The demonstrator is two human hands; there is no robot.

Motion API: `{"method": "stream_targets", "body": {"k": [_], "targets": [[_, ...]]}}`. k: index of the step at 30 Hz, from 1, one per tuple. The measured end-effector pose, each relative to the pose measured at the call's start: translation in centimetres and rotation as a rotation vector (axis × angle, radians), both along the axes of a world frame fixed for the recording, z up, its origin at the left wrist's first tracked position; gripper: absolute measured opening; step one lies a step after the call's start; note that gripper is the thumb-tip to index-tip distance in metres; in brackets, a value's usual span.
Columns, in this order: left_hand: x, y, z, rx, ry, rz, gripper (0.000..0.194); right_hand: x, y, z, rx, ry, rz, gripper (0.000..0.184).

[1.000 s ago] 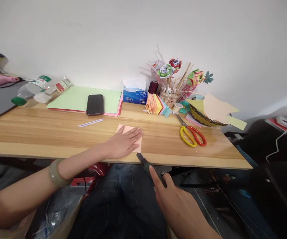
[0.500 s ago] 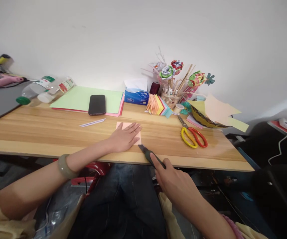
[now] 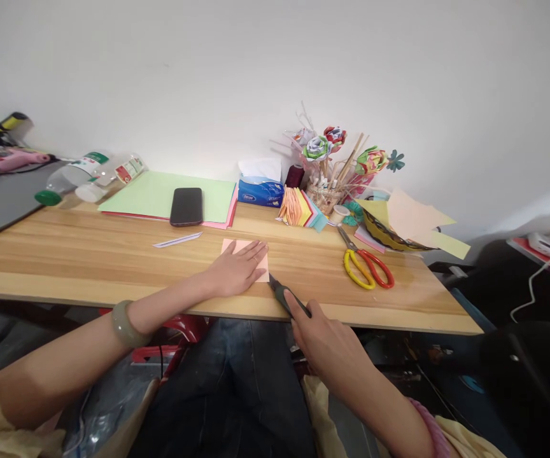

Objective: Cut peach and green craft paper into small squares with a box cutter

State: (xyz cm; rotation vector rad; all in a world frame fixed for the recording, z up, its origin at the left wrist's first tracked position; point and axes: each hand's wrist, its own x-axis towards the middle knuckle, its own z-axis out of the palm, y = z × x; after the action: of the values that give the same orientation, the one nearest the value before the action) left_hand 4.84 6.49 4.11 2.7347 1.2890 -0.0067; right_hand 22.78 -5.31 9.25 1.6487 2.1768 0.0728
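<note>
My left hand [image 3: 234, 270] lies flat with fingers stretched out on a small pink paper square [image 3: 261, 263] near the front edge of the wooden table [image 3: 88, 261]. My right hand [image 3: 330, 343] is closed around a dark utility knife [image 3: 284, 296], index finger along its back. The knife's tip sits at the paper's lower right corner.
A black phone [image 3: 186, 206] lies on green and pink sheets [image 3: 160, 191]. A white paper strip [image 3: 177, 239] lies beside them. Yellow-and-red scissors [image 3: 368, 267], a tissue box [image 3: 260, 189], stacked colored papers [image 3: 301, 207], paper flowers [image 3: 332, 152] and bottles [image 3: 91, 175] stand along the back.
My right hand has brought the knife up from below the table edge onto the table, its tip now at the pink paper's corner. My left hand stays pressed on the paper.
</note>
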Motion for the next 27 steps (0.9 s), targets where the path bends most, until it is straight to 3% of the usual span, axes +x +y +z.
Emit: {"method": "stream_targets", "body": {"k": [27], "targets": [[0.0, -0.1, -0.1, 0.015, -0.011, 0.003, 0.061, -0.8, 3.5, -0.2, 0.054, 0.082, -0.006, 0.053]]}}
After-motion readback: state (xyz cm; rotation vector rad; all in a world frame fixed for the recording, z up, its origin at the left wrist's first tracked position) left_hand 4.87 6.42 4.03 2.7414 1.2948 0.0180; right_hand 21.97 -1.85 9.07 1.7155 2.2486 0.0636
